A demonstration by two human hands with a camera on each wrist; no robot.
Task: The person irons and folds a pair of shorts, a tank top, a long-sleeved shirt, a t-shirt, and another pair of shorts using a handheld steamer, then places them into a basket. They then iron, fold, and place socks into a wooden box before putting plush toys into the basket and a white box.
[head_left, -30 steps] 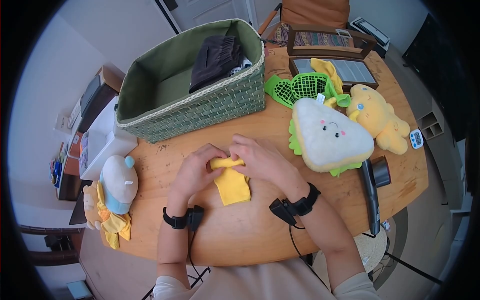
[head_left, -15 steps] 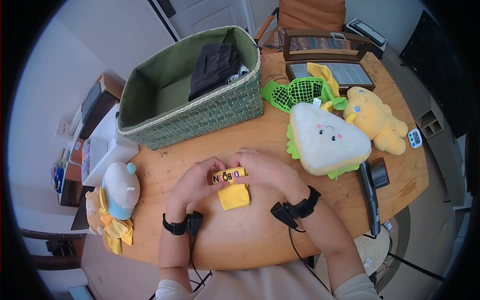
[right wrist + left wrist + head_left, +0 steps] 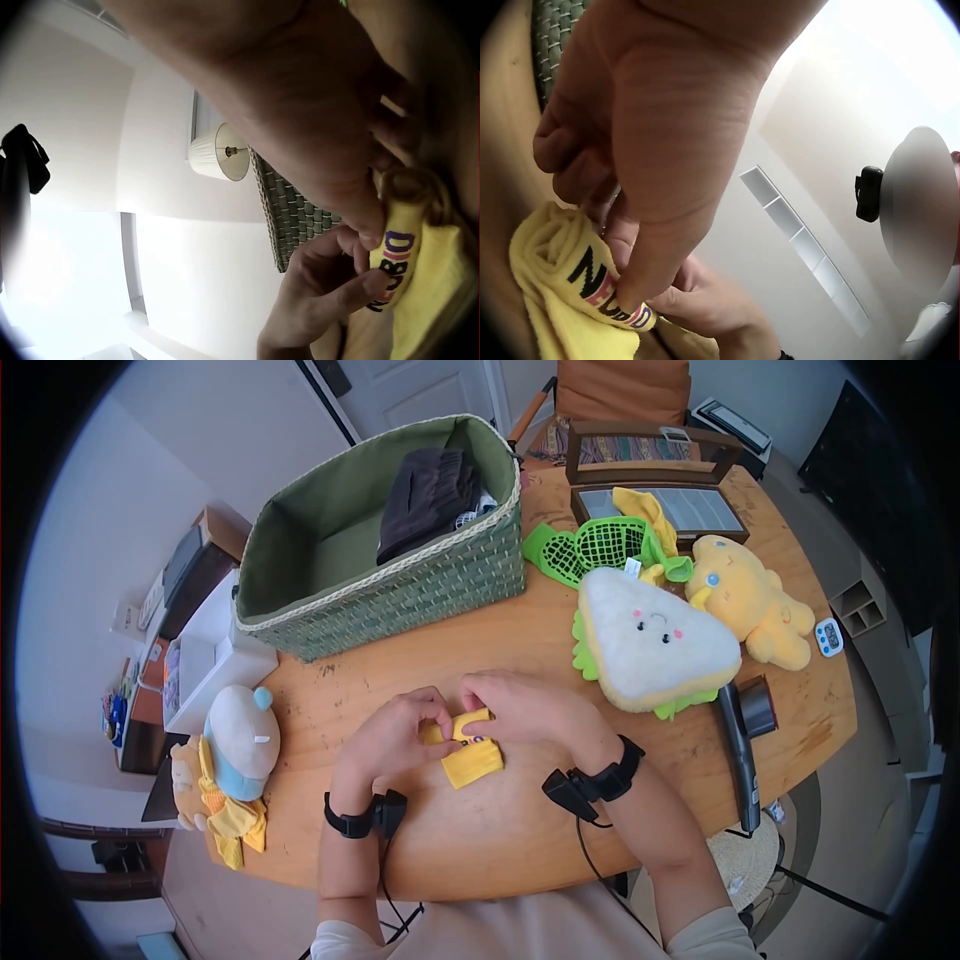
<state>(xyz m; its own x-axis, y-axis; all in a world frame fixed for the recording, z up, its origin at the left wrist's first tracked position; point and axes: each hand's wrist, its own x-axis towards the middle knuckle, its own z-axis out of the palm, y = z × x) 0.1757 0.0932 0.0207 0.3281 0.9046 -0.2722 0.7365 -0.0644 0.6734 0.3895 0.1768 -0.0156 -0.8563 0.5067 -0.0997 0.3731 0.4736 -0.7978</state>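
A yellow sock (image 3: 472,766) lies on the wooden table (image 3: 350,850) in front of me, its upper part rolled and its flat end toward my body. My left hand (image 3: 395,730) pinches the left end of the roll between thumb and fingers. At the other end, my right hand (image 3: 535,712) grips the roll with its thumb on the near side. Coloured letters reading NEOBIO run along the rolled sock (image 3: 559,259) in the left wrist view, where its spiral end shows. The right wrist view has both thumbs on the lettered roll (image 3: 405,251).
A green woven basket (image 3: 400,595) with a dark folded garment (image 3: 428,500) stands behind my hands. On the right are a white sandwich plush (image 3: 655,645), a yellow plush (image 3: 750,600) and a black handheld device (image 3: 740,760). A white-and-blue plush (image 3: 240,735) and yellow cloths (image 3: 235,820) lie left.
The sock's upper end has been rolled down toward my body, leaving a shorter flat part. Lettering came into view on the roll, then turned mostly under my fingers. Both hands moved slightly nearer me.
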